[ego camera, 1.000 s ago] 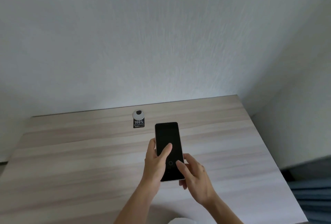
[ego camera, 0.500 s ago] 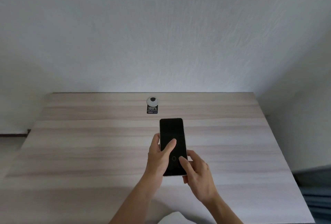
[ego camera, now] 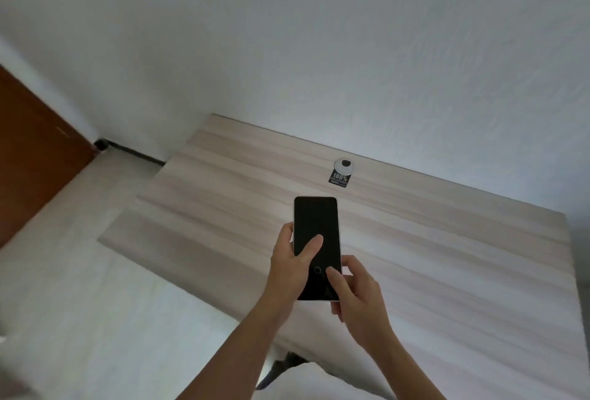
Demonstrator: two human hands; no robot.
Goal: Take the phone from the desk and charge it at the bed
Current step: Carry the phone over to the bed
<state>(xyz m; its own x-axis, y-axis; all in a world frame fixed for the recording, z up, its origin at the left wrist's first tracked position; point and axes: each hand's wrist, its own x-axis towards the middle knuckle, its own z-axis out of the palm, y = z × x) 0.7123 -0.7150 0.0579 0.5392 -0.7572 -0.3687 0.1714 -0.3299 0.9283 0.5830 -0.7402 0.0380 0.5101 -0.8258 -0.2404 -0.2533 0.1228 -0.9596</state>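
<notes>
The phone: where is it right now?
In the head view the phone is centre frame, held screen-up above the desk by the left hand, the right hand at its lower right corner.

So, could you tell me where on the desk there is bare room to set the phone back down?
Nearly the whole desk top is bare. The left stretch up to its left edge and the right stretch are both free. The only item is a small round cap with a black label near the back wall. The phone and both hands occupy the middle front.
</notes>
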